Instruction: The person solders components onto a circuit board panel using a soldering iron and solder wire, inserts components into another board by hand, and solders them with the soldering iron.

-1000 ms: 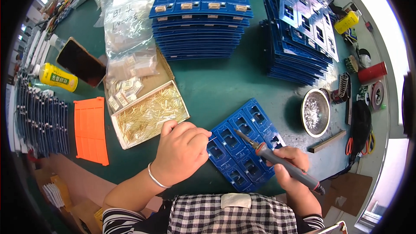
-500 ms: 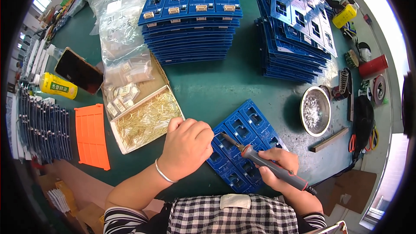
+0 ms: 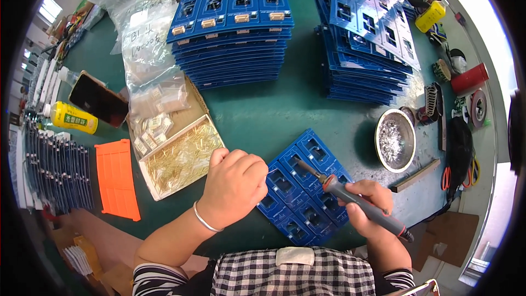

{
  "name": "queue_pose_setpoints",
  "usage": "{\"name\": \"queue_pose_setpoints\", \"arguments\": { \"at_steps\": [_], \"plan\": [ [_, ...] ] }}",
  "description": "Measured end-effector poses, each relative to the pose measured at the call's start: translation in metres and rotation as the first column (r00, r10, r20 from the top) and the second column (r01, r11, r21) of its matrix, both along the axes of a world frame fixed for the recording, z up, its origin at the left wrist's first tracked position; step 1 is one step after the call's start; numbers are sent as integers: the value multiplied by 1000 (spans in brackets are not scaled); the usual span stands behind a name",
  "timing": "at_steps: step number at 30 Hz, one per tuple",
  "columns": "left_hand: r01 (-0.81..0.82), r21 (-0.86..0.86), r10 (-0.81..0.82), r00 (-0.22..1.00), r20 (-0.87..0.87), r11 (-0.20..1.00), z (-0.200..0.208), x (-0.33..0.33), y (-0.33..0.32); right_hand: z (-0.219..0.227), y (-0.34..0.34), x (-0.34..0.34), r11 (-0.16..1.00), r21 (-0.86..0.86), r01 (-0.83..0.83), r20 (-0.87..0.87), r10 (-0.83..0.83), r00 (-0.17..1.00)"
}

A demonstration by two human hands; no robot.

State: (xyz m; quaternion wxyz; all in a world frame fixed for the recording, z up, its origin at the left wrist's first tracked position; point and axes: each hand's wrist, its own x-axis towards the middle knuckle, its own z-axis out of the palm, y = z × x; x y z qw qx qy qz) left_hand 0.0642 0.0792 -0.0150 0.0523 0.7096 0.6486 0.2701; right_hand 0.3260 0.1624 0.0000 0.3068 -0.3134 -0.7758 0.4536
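Note:
A soldering iron [image 3: 356,200] with a grey and orange handle is gripped in my right hand [image 3: 370,203]. Its tip points up and left over a blue circuit board panel [image 3: 307,208], which lies at an angle on the green table. My left hand [image 3: 235,183] is closed in a pinch at the panel's left edge. A thin, pale, wire-like piece [image 3: 272,171] sticks out from its fingertips over the board; whether it is a pin or solder wire I cannot tell. Beside that hand stands a shallow box [image 3: 183,159] of many thin gold-coloured pins.
Two tall stacks of blue boards [image 3: 230,55] [image 3: 364,71] stand at the back. To the right are a metal bowl [image 3: 378,148] of silvery scraps and a bar [image 3: 416,175]. Leftward lie an orange plastic tray [image 3: 118,181], a phone [image 3: 98,100], a yellow bottle [image 3: 74,118] and plastic bags [image 3: 148,44].
The soldering iron has moved up and right, its tip drawing away from the thin piece at my left fingertips. My left hand has barely shifted, and the view has turned slightly.

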Motion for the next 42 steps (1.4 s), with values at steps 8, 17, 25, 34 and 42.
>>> {"name": "queue_pose_setpoints", "arguments": {
  "at_steps": [8, 17, 25, 34, 42],
  "plan": [
    [27, 37, -26, 999, -32, 999, -5, 8, 23, -1, 7, -5, 996, 45, -73, 17, 73, 997],
    [55, 16, -54, 997, -57, 998, -4, 8, 30, -6, 10, -9, 996, 65, -63, 10, 63, 998],
    [60, -14, -61, 996, -61, 998, -4, 9, 29, -5, 10, -8, 995, 66, -69, 22, 67, 997],
    [68, 57, -67, 997, -25, 996, 4, 9, 53, 3, 26, 15, 996, -16, 89, 8, -89, 996],
    [80, 37, -77, 995, -60, 996, -2, 18, 72, -3, 30, 13, 991, -113, 75, -6, -76, 997]
  ]
}}
